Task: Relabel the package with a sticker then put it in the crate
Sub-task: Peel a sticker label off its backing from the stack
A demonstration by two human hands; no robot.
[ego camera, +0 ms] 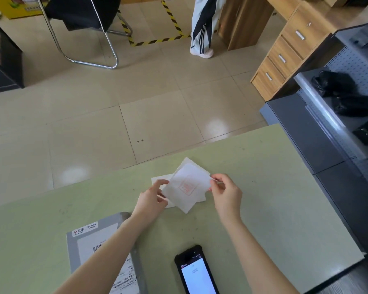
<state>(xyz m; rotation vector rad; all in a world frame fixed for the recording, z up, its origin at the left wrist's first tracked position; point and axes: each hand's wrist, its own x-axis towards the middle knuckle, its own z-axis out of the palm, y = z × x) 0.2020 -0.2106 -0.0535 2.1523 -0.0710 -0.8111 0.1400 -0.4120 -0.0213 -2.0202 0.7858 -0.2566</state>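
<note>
My left hand (152, 197) and right hand (224, 188) each pinched an edge of a thin, translucent sticker sheet (187, 185) at frame centre, above more white sheets (160, 179) on the matte green table (274, 198). The package (94, 247), a smooth grey mailer, lay lower left under my left forearm, nearer that hand, its long axis running toward me. I saw no crate.

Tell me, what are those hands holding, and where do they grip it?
A white sticker sheet, pinched at opposite edges: left hand on its left edge, right hand at its right corner.
</note>
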